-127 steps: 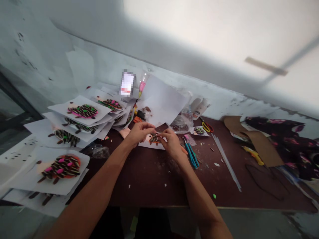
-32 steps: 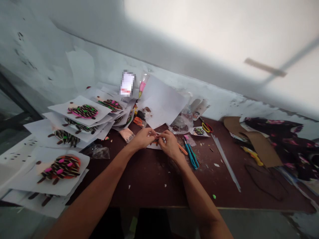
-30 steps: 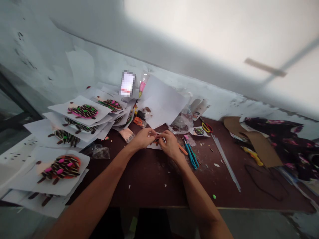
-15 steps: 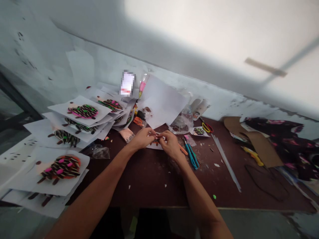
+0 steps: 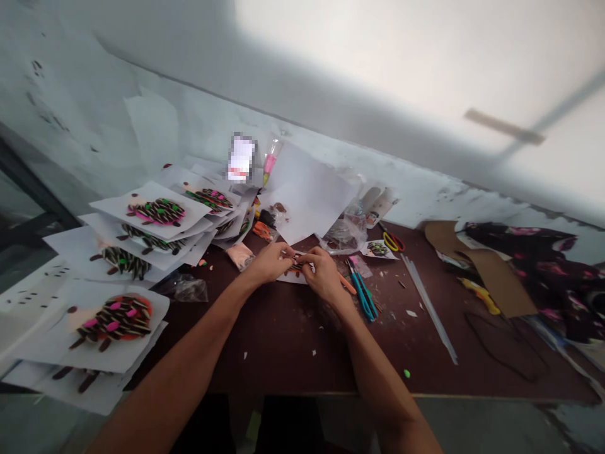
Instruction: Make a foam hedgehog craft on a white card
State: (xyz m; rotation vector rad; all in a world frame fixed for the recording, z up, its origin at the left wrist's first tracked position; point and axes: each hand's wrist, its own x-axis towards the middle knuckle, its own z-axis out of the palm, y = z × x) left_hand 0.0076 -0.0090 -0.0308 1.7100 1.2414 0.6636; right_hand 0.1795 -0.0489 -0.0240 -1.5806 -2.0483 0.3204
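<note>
Both hands meet over a white card (image 5: 293,277) that bears a dark-striped figure with an orange edge. My left hand (image 5: 273,262) is at the card's upper left, its fingers closed together on something too small to make out. From the right, my right hand (image 5: 320,270) reaches in with thumb and index finger pinched over the figure; what they hold is hidden. The two sets of fingertips nearly touch. A packet of pale pink clay (image 5: 240,255) lies just left of my left hand.
Stacked cards with clay hedgehogs (image 5: 155,211) cover the left side. Teal scissors (image 5: 363,293), an orange tool (image 5: 348,284) and clear strips (image 5: 430,309) lie to the right. A phone (image 5: 242,157) stands at the back; brown cardboard (image 5: 501,284) is at far right.
</note>
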